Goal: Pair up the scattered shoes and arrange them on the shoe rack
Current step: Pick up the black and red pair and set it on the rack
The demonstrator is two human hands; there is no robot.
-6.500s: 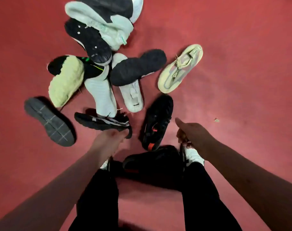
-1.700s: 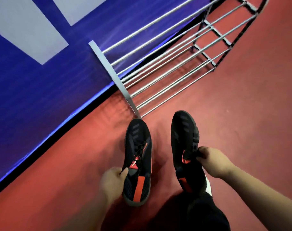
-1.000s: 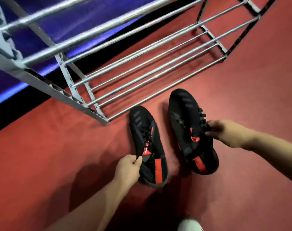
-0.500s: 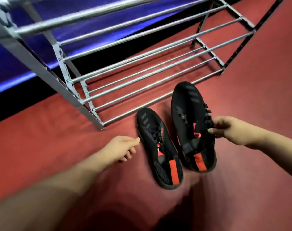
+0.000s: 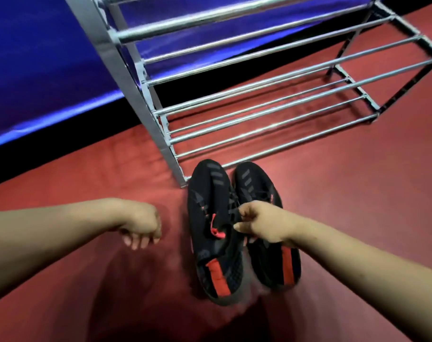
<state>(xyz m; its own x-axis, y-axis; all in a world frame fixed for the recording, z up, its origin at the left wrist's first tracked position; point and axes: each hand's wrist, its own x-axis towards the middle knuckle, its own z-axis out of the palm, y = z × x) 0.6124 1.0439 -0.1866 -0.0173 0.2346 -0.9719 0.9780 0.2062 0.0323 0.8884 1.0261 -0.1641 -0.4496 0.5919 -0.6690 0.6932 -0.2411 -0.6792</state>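
Pinching both black sneakers (image 5: pixel 237 225) together, the right hand (image 5: pixel 261 224) is carrying them as a pair toward the shoe rack (image 5: pixel 259 114), left hand (image 5: pixel 142 222) loosely curled, empty.

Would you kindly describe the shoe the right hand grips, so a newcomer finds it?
Start at the metal shoe rack; two black shoes lie before its near-left corner. The right hand pinches the left shoe, marked by its red lace loop.

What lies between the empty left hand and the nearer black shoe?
Only bare red floor separates the left hand from the left black shoe, per the head view.
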